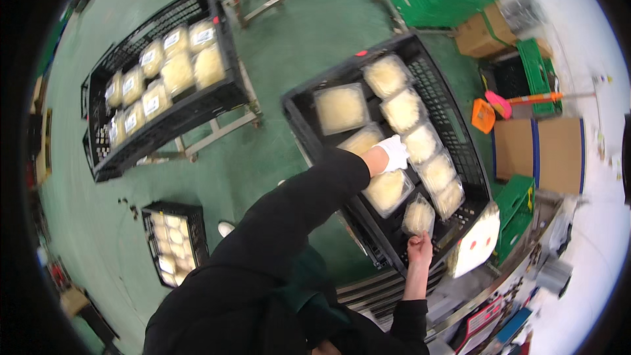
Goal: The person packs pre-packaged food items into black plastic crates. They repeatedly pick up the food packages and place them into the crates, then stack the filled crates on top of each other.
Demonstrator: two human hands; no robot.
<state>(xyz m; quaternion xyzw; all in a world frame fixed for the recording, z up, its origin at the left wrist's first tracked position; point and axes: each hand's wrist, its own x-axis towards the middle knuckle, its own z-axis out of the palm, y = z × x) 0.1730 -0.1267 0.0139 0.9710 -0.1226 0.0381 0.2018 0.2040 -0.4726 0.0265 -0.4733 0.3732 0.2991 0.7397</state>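
A black plastic crate (446,103) stands before me, holding several clear plastic packs of pale, noodle-like food. My left hand (393,153), in a white glove, reaches across the crate. It is beside a pack (420,144) in the right-hand row and a partly hidden pack (362,140); its fingers are hidden, so I cannot tell whether it grips either one. My bare right hand (420,249) pinches the near edge of a smaller-looking, tilted pack (419,214) at the crate's near end. Another pack (388,191) lies between my hands, to the left.
Left stands a second black crate (167,118) of labelled packs on a metal stand (217,133). A smaller-looking filled crate (199,227) is on the green floor (276,59). Cardboard (537,153), green crates (515,217) and a white item with red spots (475,244) are at right.
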